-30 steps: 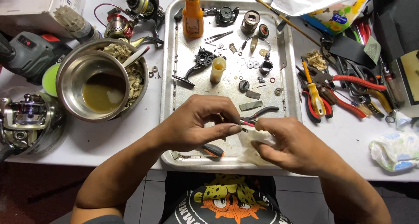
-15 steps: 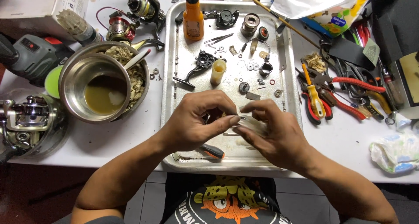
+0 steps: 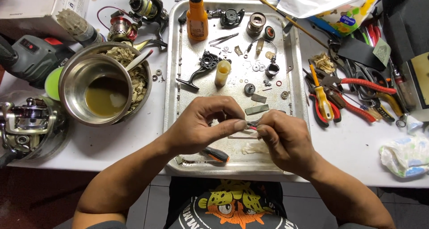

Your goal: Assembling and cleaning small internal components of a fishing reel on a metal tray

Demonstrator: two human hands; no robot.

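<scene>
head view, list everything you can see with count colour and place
metal tray: one, silver, centre of the white table
small reel parts: many, metal and black, scattered on the tray
bottle: one, orange with black cap, top of the tray
small cup: one, yellowish, mid tray
screwdriver: one, orange and black handle, near edge of the tray
steel bowl: one, holding brownish liquid, left of the tray
fishing reels: several, left side and top left
pliers and cutters: several, red and yellow handles, right of the tray
crumpled cloth: one, white and blue, far right
hands: left and right, fingertips pinching a small part together over the tray
</scene>
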